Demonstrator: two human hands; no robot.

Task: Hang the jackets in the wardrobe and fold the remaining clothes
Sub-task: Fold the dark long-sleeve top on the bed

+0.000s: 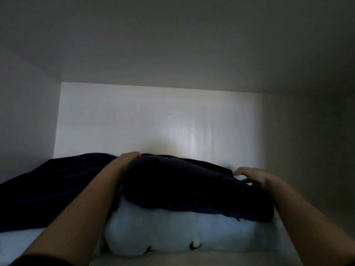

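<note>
Curled over the far edge of the navy folded garment [182,189], your left hand [130,156] hooks it, fingertips hidden behind. Your right hand [251,176] lies loosely spread, blurred, on its right end. Nearest, at lower centre, one pale blue folded piece [172,233] with small dark prints sits on the wardrobe shelf [172,260], bearing the navy one, whose long axis runs left to right between your two hands. At left, a second dark cloth [38,189] overlies more pale fabric [15,244]. Beyond stands the white back panel [134,116].
</note>
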